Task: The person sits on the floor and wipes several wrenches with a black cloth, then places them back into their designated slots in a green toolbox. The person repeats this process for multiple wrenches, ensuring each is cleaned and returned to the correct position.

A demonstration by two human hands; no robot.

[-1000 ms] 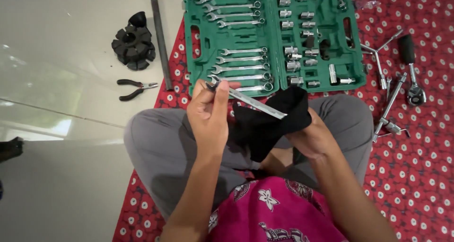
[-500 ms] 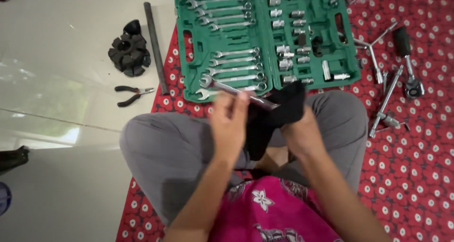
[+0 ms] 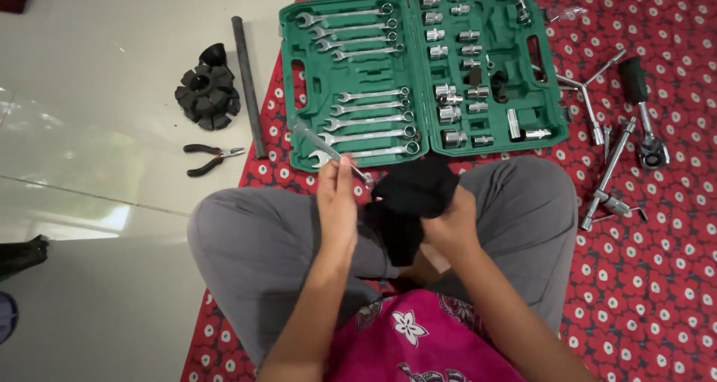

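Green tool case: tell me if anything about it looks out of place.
Several moulded slots in the green tool case sit empty, while a ratchet and long bars lie loose on the red mat.

Bystander items, floor & mat
Green tool case (image 3: 351, 72) at 12 o'clock; pliers (image 3: 211, 158), black rod (image 3: 248, 85), black cogged part (image 3: 207, 95) at 10; ratchet (image 3: 644, 113) at 2.

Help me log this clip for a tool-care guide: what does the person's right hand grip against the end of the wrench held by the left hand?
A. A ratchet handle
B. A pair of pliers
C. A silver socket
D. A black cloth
D: the right hand is bunched around a black cloth at the near end of the wrench, which the left hand pinches; the pliers lie apart on the floor.
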